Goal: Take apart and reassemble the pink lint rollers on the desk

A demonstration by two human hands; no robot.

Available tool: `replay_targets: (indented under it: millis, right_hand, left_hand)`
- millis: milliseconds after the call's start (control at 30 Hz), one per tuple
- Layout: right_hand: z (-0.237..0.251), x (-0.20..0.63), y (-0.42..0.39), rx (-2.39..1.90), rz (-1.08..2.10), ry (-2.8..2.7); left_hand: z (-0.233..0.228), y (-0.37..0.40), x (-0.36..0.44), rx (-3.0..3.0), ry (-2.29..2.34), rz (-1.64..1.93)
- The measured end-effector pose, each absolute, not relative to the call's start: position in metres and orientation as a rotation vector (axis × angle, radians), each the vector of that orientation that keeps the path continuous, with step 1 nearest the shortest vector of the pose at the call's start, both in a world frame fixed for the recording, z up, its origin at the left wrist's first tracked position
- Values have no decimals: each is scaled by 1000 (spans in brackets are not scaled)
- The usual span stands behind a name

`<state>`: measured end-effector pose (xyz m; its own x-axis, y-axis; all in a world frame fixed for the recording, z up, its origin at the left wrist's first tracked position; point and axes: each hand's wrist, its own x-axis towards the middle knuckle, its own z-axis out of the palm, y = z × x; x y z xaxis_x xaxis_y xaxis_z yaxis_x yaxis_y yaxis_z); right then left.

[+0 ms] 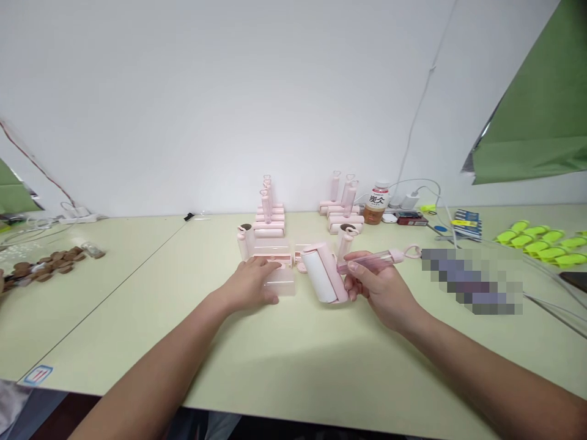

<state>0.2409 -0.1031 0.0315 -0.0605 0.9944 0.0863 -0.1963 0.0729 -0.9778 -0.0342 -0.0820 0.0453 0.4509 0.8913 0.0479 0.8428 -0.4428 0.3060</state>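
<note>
My right hand is closed around the clear pink handle of a lint roller, which is tilted above the table, its white roll facing left. My left hand has its fingers and thumb around a translucent cover lying on the table. Just beyond the hands are pink lint roller parts, partly hidden by the fingers and the held roller. A sheet roll with a dark core and a loose handle stand behind my left hand. Another loose handle stands behind the held roller.
Several pink lint rollers stand in a row at the back, with a second row to its right. Farther right are a bottle, cables, a charger and yellow-green pieces. Brown pieces lie at far left.
</note>
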Motion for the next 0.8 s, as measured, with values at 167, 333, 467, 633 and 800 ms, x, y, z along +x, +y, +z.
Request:
replay_targets:
  millis: [167, 333, 467, 633, 800]
  right_hand:
    - [29, 227, -111, -765, 1566, -1011]
    - [30, 218, -126, -776, 1766, -1186]
    - [44, 227, -148, -1001, 1657, -1849]
    - [80, 237, -173, -465, 555, -2239]
    - [102, 236, -164, -578, 165, -2437]
  left_hand:
    - [48, -107, -5, 2257, 1208, 814]
    - [39, -127, 18, 1887, 931, 1065]
    - [36, -125, 13, 1850, 1053, 1098]
    - [39, -132, 15, 2142, 1052, 957]
    - [30, -141, 25, 2273, 983, 799]
